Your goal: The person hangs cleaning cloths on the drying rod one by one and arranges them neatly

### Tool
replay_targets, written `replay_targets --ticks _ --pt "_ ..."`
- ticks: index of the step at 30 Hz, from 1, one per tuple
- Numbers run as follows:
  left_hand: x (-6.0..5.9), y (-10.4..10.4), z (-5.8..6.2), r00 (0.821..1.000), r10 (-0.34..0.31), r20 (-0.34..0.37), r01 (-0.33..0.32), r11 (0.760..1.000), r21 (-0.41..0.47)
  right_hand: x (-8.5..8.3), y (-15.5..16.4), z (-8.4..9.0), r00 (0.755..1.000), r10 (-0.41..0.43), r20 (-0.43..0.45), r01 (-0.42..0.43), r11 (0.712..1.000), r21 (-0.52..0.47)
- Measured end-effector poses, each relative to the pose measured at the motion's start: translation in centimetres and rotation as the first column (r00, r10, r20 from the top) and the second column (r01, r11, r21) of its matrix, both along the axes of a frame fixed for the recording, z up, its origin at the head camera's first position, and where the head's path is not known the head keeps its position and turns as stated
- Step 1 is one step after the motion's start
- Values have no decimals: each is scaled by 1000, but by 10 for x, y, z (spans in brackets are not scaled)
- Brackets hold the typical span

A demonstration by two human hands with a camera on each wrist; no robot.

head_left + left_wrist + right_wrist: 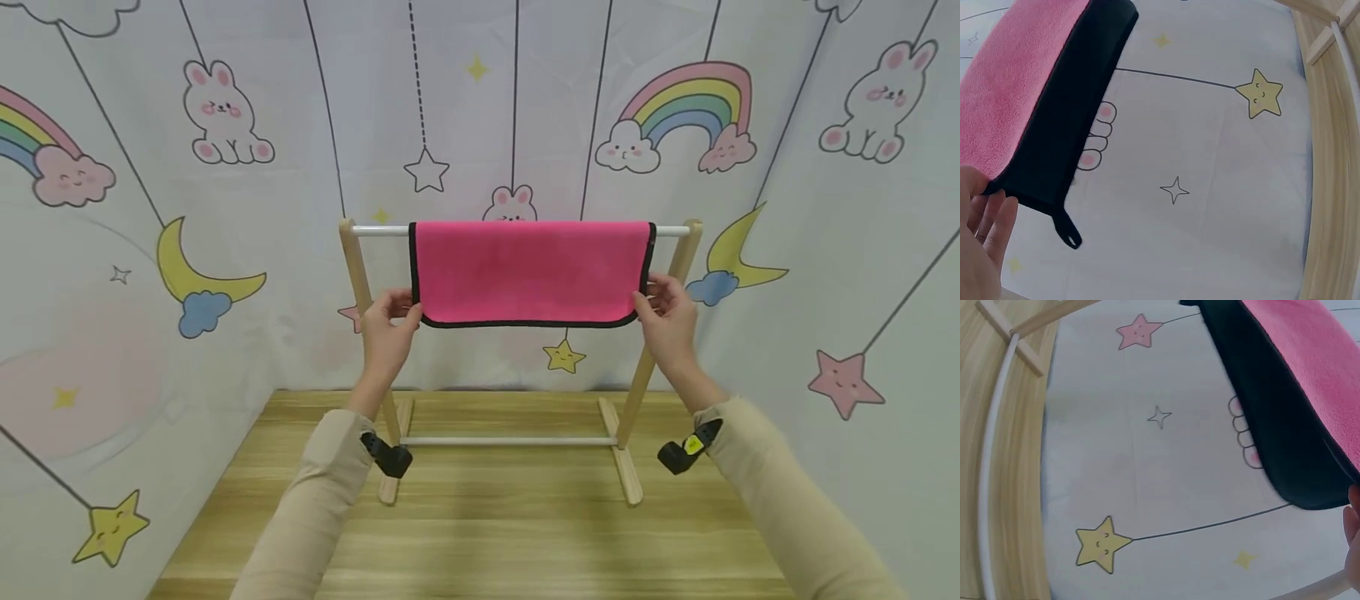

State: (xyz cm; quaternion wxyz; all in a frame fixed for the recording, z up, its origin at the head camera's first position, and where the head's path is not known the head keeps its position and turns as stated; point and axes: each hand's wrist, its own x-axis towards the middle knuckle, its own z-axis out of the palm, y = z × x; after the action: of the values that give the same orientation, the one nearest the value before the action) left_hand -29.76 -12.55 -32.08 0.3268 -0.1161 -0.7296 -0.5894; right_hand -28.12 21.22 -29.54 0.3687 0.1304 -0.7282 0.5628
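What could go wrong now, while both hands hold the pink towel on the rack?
The pink towel hangs folded over the thin white top rod; an uneven pull by the left hand or right hand might slide it off. The light wooden rack could also tip forward if both pull.

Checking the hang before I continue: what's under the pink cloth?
The pink cloth is draped over the rack's white top rail, whose middle stretch is covered. Wrist views show its black underside; nothing else visible there.
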Motion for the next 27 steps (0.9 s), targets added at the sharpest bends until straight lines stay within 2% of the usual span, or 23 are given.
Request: replay_targets --ticks 3,7,14,17,21,24,27 --pt "-1 -2 -8 1000 3 10 -3 1000 -17 -1 0 -8 1000 14 -3 -14 1000 0" --pt "-2 -3 -10 1000 23 -3 -23 999 -26 -2 0 -11 1000 16 -12 -16 1000 4" --pt "-5 -2 -3 999 43 -12 -43 999 -10 0 -2 -7 999 -8 -46 10 1000 27" --pt "7 4 7 999 46 -25 -46 999 -23 0 -1 -7 999 -15 -47 16 1000 25" --pt "6 4 3 998 44 -44 -45 999 -25 -1 -1 -7 999 -19 -46 20 999 28" --pt "-6 -2 -7 999 30 -35 -30 999 -21 0 -1 -8 999 -18 -46 20 999 34" --pt "-3 -6 -9 1000 28 -4 -29 998 -62 2 0 -10 999 -25 -42 27 998 48"
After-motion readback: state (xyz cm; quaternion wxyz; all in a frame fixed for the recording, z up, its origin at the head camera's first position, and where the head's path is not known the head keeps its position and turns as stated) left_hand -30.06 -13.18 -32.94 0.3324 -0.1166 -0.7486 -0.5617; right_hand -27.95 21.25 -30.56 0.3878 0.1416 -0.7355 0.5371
